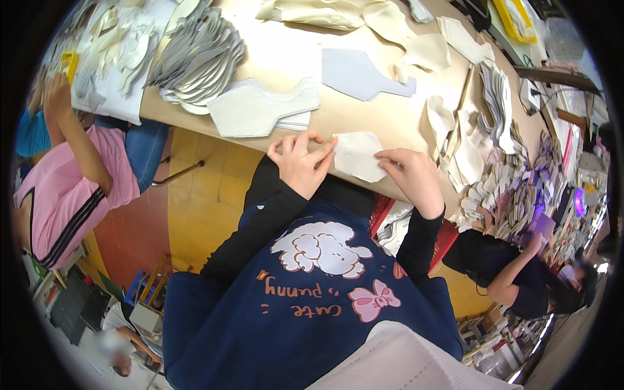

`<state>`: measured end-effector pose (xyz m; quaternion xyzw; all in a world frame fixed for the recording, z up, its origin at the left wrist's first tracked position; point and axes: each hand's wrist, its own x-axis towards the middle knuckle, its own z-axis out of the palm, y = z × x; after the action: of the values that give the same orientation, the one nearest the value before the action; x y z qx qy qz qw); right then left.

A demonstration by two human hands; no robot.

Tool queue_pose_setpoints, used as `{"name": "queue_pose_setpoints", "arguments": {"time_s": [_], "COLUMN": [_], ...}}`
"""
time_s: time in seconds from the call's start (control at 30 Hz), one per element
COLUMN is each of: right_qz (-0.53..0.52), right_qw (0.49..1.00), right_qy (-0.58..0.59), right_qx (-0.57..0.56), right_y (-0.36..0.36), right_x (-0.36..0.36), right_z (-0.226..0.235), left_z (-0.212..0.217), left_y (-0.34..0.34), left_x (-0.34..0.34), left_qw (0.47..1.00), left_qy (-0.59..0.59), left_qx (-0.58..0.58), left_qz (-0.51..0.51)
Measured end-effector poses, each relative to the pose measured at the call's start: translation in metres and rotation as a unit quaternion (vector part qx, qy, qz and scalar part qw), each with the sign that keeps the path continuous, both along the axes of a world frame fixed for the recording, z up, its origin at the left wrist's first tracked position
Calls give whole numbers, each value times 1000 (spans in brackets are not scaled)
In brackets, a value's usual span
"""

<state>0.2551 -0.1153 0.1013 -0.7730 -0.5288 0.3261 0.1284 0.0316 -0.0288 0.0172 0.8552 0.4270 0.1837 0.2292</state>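
Observation:
A cream-white cut piece of sheet material (359, 156) lies at the table's near edge between my hands. At its left edge the thumb and index finger of my left hand (300, 161) come together, with the other fingers loosely curled. My right hand (415, 177) pinches its right edge between thumb and fingers. Just beyond my left hand rests a stack of white cut pieces (253, 109), shaped with a narrow arm to the right. Farther off lies a flat grey-blue piece (354, 73) with a similar narrow arm.
A fanned heap of grey pieces (201, 58) stands at the far left. Cream scraps (409, 45) lie along the back and right. More bundled pieces (497, 188) cover the right side. A person in pink (97, 169) sits left; another in black (513, 273) works right.

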Motion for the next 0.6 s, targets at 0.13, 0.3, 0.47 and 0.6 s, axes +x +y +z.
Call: {"name": "queue_pose_setpoints", "arguments": {"time_s": [0.13,0.3,0.47,0.6], "right_qz": [2,-12,15,-16], "right_qw": [1000,999,1000,997], "right_qy": [15,32,10,33], "right_qx": [16,-2,13,62], "right_y": [-3,-5,-3,-13], "right_x": [7,10,10,22], "right_z": [-16,-26,-29,-27], "left_z": [1,5,0,-8], "left_y": [1,-5,-24,-31], "left_x": [1,5,30,45], "left_qw": [1000,1000,989,977], "left_qy": [1,23,-66,34], "left_qx": [-1,14,-6,36], "left_qz": [-2,-1,-131,-206]}}
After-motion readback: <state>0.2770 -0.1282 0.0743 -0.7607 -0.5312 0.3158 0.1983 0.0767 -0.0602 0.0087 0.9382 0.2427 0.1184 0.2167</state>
